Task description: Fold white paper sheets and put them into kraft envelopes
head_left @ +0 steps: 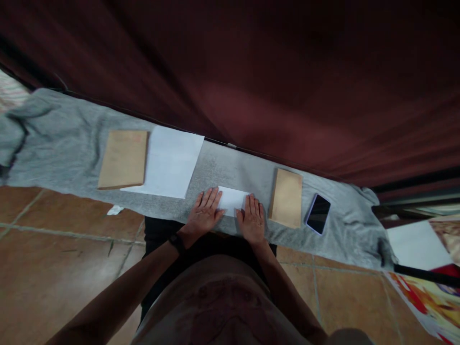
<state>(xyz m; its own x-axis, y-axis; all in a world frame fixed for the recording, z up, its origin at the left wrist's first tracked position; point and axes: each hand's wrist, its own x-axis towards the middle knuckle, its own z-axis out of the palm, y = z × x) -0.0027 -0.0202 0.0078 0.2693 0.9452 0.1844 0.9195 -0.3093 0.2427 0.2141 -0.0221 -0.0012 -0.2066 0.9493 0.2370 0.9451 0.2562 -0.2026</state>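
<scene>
A small folded white paper (233,198) lies on a grey cloth (64,143) spread over a narrow surface. My left hand (204,211) rests flat on the paper's left end, fingers stretched out. My right hand (252,219) presses flat on its right end, fingers together and extended. A black band sits on my left wrist.
A brown envelope (124,159) and a stack of white sheets (171,162) lie to the left. Another brown envelope (286,197) and a dark phone (318,213) lie to the right. A dark red curtain (287,86) hangs behind. Tiled floor (64,249) below, colourful papers at far right.
</scene>
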